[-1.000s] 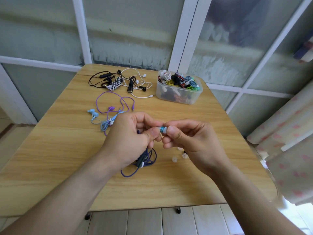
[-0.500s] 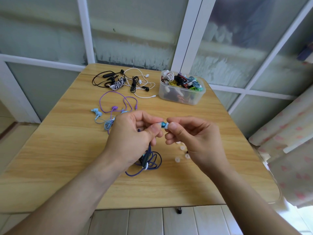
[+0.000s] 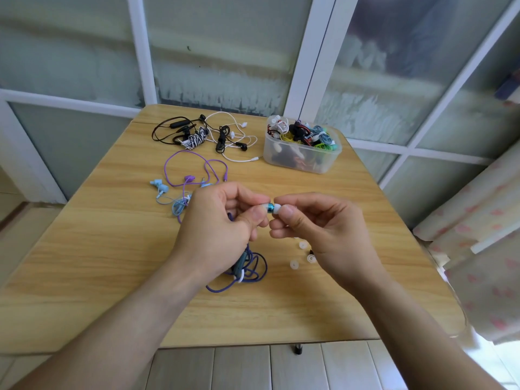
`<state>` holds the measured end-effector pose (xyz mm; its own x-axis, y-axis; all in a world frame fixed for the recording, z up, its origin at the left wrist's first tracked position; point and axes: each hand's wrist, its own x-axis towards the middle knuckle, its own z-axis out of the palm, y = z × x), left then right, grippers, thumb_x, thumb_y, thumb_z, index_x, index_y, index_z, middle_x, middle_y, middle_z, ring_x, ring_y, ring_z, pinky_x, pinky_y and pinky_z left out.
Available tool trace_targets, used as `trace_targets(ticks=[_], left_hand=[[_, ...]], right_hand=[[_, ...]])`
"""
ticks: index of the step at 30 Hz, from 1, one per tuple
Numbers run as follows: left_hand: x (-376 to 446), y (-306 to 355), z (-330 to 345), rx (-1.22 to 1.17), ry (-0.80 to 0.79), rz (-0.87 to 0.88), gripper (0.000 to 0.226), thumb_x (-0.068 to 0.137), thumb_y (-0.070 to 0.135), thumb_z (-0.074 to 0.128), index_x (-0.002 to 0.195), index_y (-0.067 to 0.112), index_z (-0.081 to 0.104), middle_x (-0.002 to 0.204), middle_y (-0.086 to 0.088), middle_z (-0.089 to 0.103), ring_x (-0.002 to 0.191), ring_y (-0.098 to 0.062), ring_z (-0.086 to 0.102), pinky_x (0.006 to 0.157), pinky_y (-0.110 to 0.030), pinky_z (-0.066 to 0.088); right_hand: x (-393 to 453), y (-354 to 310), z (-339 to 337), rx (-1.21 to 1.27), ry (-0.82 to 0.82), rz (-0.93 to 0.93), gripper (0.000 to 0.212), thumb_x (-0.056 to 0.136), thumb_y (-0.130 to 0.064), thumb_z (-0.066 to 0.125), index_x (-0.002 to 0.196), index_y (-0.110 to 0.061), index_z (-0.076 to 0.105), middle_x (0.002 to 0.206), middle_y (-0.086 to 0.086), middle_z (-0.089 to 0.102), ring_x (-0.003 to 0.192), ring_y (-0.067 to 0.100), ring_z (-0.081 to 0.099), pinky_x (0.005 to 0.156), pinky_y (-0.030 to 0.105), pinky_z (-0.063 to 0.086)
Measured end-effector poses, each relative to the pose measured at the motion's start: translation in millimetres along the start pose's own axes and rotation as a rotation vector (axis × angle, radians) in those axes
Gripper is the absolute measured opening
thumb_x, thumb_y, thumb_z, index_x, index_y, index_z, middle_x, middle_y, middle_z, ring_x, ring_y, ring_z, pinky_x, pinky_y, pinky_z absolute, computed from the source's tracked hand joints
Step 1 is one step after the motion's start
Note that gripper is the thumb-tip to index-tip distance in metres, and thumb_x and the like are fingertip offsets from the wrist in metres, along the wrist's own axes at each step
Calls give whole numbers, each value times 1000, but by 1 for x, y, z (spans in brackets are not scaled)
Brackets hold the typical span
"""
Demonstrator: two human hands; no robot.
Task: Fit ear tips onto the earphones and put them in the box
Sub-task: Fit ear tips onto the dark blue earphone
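Both hands meet above the table: left hand (image 3: 222,232) pinches the blue earbud (image 3: 270,208) lying sideways, right hand (image 3: 323,232) pinches the white tip (image 3: 277,207) on its right end.

The table (image 3: 118,249) is matt, pale wood-grain. At one o'clock sits a frosted, translucent plastic box (image 3: 302,156). The earbud (image 3: 270,208) shows glossy teal metal, its ear tip (image 3: 277,207) soft white rubber.
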<state>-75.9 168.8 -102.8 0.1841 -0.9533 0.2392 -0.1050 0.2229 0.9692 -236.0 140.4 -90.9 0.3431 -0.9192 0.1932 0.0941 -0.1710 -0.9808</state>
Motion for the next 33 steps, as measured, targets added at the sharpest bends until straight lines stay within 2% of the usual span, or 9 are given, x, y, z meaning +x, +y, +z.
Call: trace_targets(ticks=[5,11,17,25,29,33], left_hand=[[1,1,-2,-5,-63,1,21,84,-8,65,83,12,68,65,-3,69,51,-13,57,54,-25,50],[0,5,-4,15,-121,56,26,82,-11,65,79,15,68,67,-5,69,50,-14,56,53,-26,50],[-3,9,-3,-91,-174,-60,21,83,-13,63,79,7,65,61,-4,66,45,-12,52,47,-18,44],[-4,12,-5,-186,-208,-244,21,85,-12,60,79,7,64,60,-7,64,43,-13,49,44,-18,43],[-5,9,-2,-169,-152,-242,15,87,-7,61,84,7,66,61,-5,66,44,-12,50,44,-17,42],[-5,5,2,-152,-61,-186,9,87,-2,64,93,4,68,66,-5,68,48,-9,53,44,-13,38]], right_hand=[[0,-2,-7,37,-92,123,18,84,-6,63,97,2,70,81,13,75,73,19,72,68,24,58],[0,-1,-9,173,-129,231,15,74,-10,66,82,-10,79,81,15,75,72,17,73,65,21,57],[0,-2,-12,63,-149,144,12,74,-8,68,82,-8,77,73,15,73,63,19,70,62,23,56],[0,-4,-13,-61,-122,1,11,74,-2,70,84,1,72,69,15,73,59,22,70,59,25,57],[2,-1,-10,-135,-22,-89,11,74,1,73,85,1,73,66,9,72,57,20,69,56,24,56],[2,3,-7,-113,6,-70,10,82,2,68,92,1,72,71,11,73,60,20,69,58,25,56]])
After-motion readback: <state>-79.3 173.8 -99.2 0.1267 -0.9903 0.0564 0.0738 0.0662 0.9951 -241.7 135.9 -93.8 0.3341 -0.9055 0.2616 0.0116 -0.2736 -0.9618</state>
